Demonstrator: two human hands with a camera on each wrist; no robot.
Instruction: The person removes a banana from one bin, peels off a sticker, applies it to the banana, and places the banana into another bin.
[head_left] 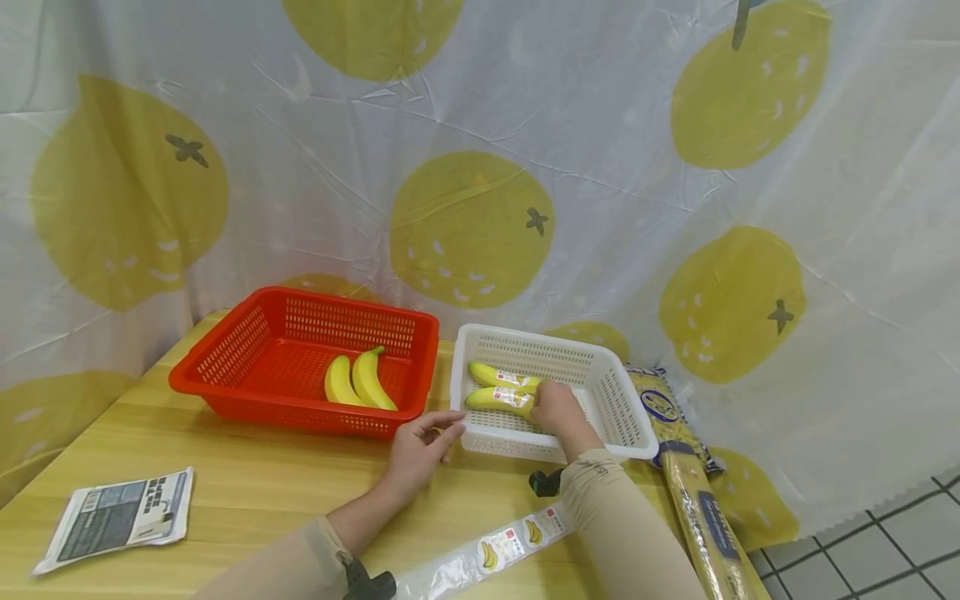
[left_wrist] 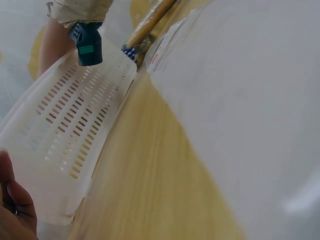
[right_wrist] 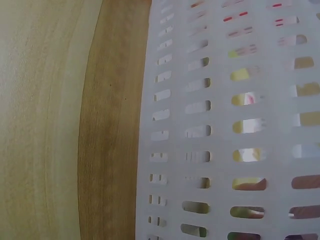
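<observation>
My right hand (head_left: 559, 410) reaches into the white basket (head_left: 510, 446) and grips the right end of the nearer labelled banana (head_left: 498, 399). A second banana (head_left: 498, 375) with a similar white and red label lies just behind it. My left hand (head_left: 422, 448) is at the basket's near left corner, its fingertips against or very near the rim. In the left wrist view, its fingers (left_wrist: 22, 207) show beside the basket wall (left_wrist: 65, 120). The right wrist view has only the slotted basket side (right_wrist: 220, 145), with yellow and skin patches through the holes.
A red basket (head_left: 300, 412) holding two unlabelled bananas (head_left: 367, 379) stands left. On the table are a clear strip with banana labels (head_left: 501, 548) and a grey-white packet (head_left: 120, 518). Yellow-and-blue bag (head_left: 663, 408) and long pasta pack (head_left: 701, 517) lie right. A lemon-print curtain (head_left: 600, 242) hangs behind.
</observation>
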